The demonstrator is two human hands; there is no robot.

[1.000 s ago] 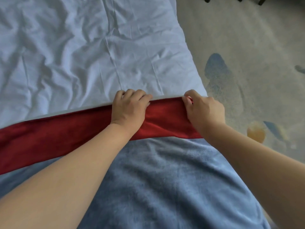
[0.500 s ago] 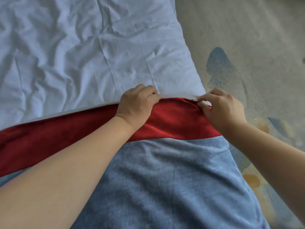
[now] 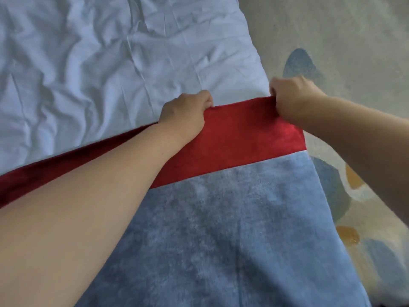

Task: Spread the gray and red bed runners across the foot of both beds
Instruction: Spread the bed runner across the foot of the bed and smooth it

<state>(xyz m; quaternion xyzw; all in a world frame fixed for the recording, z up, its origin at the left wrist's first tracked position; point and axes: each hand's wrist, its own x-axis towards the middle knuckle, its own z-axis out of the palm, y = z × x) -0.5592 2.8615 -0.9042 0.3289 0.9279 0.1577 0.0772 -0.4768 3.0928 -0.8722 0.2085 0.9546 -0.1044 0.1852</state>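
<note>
Runner (image 3: 221,218) lies across the bed (image 3: 88,63), plush gray with a red band along its far edge. Gripping that red edge are the left hand (image 3: 186,114) and right hand (image 3: 292,96).

Illumination: soft, diffuse and moderately bright, with a cool blue cast. There are no hard-edged shadows and no glare. Creases in the white sheet (image 3: 88,63) carry gentle shading only. The red band of the bed runner (image 3: 232,138) is vivid at the right and falls to dark maroon at the far left, beside the left forearm (image 3: 88,207). Wide-angle distortion: the sheet's right edge bows, and the forearm looms large at the lower left. Fine texture on the carpet (image 3: 354,52) is soft and smeared.
</note>
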